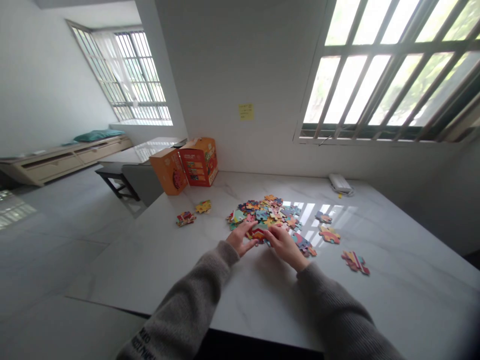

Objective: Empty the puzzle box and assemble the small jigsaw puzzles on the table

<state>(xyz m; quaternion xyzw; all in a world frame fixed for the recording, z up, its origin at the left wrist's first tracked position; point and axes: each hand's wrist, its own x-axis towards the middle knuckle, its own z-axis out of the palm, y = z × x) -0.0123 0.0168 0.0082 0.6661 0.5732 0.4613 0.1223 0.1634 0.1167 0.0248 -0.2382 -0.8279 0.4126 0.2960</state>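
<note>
A heap of colourful puzzle pieces (262, 212) lies on the white marbled table (180, 270). At its near edge, my left hand (242, 238) and my right hand (283, 243) hold a red, white and green puzzle piece (258, 231) between them, the left at its left side and the right at its right side. Beside my right hand lie blue and orange pieces (303, 244). Small groups sit apart: red ones (185, 218) and yellow ones (203, 206) on the left, orange ones (329, 234) and striped ones (355, 262) on the right.
Two orange boxes (200, 162) stand at the table's back left. A white adapter with a cable (340, 184) lies at the back right. A yellow note (246, 112) is stuck to the wall, left of a barred window. The table's near edge is close to my sleeves.
</note>
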